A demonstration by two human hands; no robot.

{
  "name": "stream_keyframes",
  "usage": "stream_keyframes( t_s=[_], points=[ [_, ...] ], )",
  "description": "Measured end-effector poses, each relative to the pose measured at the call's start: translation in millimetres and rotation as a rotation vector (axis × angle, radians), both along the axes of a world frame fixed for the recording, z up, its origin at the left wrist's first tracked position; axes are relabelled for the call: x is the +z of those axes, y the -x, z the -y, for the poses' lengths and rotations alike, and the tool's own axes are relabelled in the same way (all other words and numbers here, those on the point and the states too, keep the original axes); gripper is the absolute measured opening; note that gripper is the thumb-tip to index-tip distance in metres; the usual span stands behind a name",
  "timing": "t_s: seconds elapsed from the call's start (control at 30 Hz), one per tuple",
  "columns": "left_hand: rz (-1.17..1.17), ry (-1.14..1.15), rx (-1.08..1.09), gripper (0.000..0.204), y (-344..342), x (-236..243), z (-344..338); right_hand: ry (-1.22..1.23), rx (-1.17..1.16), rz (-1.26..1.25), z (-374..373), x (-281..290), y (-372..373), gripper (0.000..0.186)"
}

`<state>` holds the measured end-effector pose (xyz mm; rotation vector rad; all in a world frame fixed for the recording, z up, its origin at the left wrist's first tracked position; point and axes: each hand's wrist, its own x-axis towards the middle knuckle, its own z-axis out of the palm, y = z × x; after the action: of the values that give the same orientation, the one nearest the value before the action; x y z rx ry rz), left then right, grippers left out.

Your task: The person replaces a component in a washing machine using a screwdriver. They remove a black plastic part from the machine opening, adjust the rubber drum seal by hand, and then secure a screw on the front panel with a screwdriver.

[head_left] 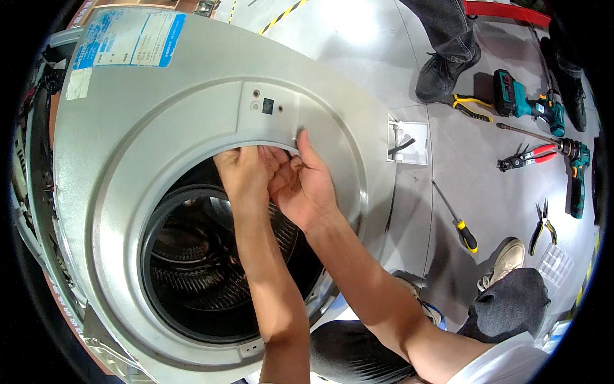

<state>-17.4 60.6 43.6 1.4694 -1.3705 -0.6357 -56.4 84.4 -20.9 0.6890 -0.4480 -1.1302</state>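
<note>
Item: person's own legs, in dark trousers, folded at the lower edge of the view; one pale shoe (507, 259) on the grey floor (358, 45) at lower right.

Item: left hand (238, 171), forearm rising from the lower edge. Fingers curled over the upper lip of the round opening, tips tucked behind the metal and hidden; whether they pinch anything cannot be told.

Item: right hand (307, 182), touching the left. Fingers loosely bent and bunched at the same lip; index finger straight, tip on the panel just below the latch plate. A thin dark strip shows between the two hands; a grip on it cannot be confirmed.

Item: washing machine front panel (147, 121), silver-grey sheet metal, lying tilted beneath the hands. Large round door opening (192, 269) with dark rubber gasket and ribbed steel drum inside. Small rectangular latch plate (268, 105) with a dark slot directly above the hands. Blue-and-white label (128, 40) at the panel's far left corner.

Item: white hinge recess (408, 142) on the panel's right edge.

Item: yellow-handled screwdriver (455, 219) on the floor, right of the machine.

Item: pliers (543, 225), yellow grips, near the right rim; a clear plastic tray (554, 264) beside them.

Item: red-handled pliers (528, 157), farther out.

Item: two teal cordless drills, one (575, 168) with a long bit, one (526, 99) beyond it.

Item: another person's black shoe (444, 72), farthest, top right.
</note>
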Motion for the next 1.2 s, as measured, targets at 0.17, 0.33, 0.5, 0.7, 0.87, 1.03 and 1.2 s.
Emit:
stream_keyframes(
  t_s=[0.17,0.33,0.5,0.7,0.87,1.03,1.2],
  points=[
    [0.005,0.018,-0.134,0.018,-9.6,1.7,-2.9,0.032,-0.028,0.061,1.9,-3.4,-4.4,0.036],
    [0.040,0.042,-0.110,0.017,-17.3,-3.5,0.3,0.016,-0.018,0.036,-2.8,-0.3,0.2,0.036],
    [0.000,0.073,-0.070,0.013,-12.4,-8.4,4.2,0.101,0.101,-0.263,-21.6,-8.2,17.0,0.034],
    [-0.200,0.190,-0.135,0.011,-10.1,-15.8,5.4,0.064,-0.242,-1.600,-21.5,-7.5,50.0,0.027],
    [-0.180,0.151,-0.131,0.013,-12.8,-18.7,4.1,0.036,-0.812,-2.163,0.0,-5.2,44.0,0.048],
    [-0.265,0.137,-0.071,0.013,4.1,-14.6,1.5,0.115,-0.870,-2.266,4.9,-6.4,37.0,0.062],
    [-0.174,0.159,-0.069,0.021,0.9,-16.9,4.7,0.058,-0.889,-2.335,7.7,-7.6,29.4,0.064]
  ],
)
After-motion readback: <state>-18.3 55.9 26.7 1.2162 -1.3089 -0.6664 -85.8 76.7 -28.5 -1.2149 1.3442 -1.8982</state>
